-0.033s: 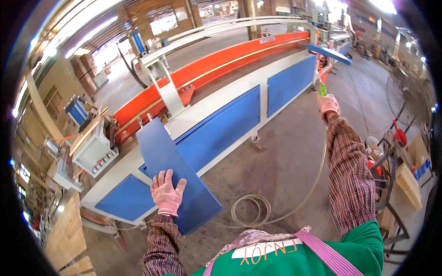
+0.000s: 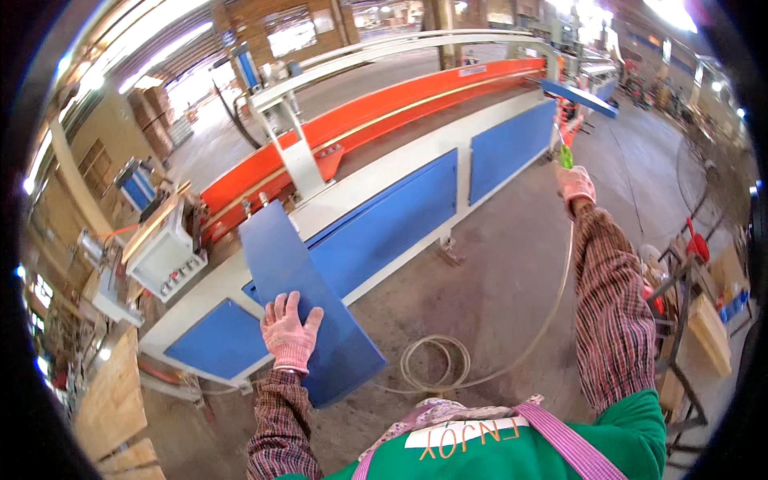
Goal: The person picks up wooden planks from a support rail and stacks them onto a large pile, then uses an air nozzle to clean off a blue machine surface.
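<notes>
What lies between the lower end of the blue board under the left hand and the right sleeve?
In the head view, a coiled pale hose lies on the floor between the blue board and the right sleeve.

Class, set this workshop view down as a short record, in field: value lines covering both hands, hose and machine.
Left hand: pink-gloved, fingers spread, resting on the sloping blue panel
Right hand: pink-gloved, closed around a green tool
Hose: pale, coiled on the floor, leading up toward the right hand
Machine: long white frame, blue side panels, orange beam
</notes>
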Demonstrator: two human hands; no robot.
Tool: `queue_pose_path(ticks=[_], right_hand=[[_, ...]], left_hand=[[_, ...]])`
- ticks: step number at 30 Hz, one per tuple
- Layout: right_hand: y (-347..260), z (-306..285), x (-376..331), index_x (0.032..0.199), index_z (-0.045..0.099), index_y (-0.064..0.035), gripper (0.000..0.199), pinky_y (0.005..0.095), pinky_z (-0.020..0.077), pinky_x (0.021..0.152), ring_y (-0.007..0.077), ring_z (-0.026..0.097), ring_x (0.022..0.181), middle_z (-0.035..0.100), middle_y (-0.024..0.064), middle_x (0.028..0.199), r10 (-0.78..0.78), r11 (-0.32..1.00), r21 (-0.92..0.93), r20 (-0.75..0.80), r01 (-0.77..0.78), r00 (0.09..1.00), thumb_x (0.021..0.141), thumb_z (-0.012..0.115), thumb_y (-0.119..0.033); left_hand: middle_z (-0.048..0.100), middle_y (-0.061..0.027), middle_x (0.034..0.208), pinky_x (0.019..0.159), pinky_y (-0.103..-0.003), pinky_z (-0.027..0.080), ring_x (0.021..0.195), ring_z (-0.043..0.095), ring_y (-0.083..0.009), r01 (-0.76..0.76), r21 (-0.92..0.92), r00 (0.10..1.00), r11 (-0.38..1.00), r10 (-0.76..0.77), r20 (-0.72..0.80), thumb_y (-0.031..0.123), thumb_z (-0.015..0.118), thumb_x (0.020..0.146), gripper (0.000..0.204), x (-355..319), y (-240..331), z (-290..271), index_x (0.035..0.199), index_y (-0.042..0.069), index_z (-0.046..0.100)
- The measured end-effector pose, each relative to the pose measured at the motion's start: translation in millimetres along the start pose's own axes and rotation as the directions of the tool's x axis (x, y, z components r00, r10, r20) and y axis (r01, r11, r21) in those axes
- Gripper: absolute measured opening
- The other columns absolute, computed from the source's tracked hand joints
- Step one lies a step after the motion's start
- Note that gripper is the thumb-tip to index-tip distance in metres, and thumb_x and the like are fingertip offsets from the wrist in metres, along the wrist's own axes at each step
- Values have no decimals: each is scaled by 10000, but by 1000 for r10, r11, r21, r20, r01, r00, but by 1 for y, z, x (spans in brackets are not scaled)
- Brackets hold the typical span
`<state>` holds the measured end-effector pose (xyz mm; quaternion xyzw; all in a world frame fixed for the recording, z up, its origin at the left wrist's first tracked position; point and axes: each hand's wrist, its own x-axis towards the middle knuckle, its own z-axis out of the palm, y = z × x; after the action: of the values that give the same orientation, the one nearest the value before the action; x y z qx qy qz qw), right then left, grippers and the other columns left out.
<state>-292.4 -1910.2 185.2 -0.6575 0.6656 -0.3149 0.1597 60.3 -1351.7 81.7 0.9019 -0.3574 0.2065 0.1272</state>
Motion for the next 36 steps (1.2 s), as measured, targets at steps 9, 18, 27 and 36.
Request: queue_pose_path(ticks=[9,18,27,36], right_hand=[[-217,101,-129,1015,746,-58,501,324,541,649,140,648,669,694,41,741,-490,798,592,525,114,696,911,717,-548],[-447,192,-168,900,737,-32,463,374,503,587,171,630,607,691,63,696,-666,706,678,534,207,520,913,701,-493],[-537,255,11,1095,758,-15,557,454,592,835,274,748,967,757,186,1065,-568,809,353,266,470,779,990,553,-522],[-571,247,-125,991,777,-47,523,467,564,792,343,739,883,767,174,877,-846,502,616,204,607,492,927,655,-551]], left_hand=[[587,-82,1354,1115,-496,367,1300,512,-309,164,4,986,986,-164,-24,491,721,843,564,33,6,2,1276,134,661],[562,-103,1361,1116,-528,364,1298,500,-345,120,-14,990,993,-118,79,541,742,801,651,43,12,-6,1301,142,618],[575,-99,1286,1046,-535,408,1208,533,-349,125,-55,992,991,-123,33,563,753,772,629,54,7,-6,1208,120,653],[575,-72,1273,1024,-532,419,1196,538,-326,103,3,995,995,-103,1,534,774,759,600,67,7,1,1196,140,659]])
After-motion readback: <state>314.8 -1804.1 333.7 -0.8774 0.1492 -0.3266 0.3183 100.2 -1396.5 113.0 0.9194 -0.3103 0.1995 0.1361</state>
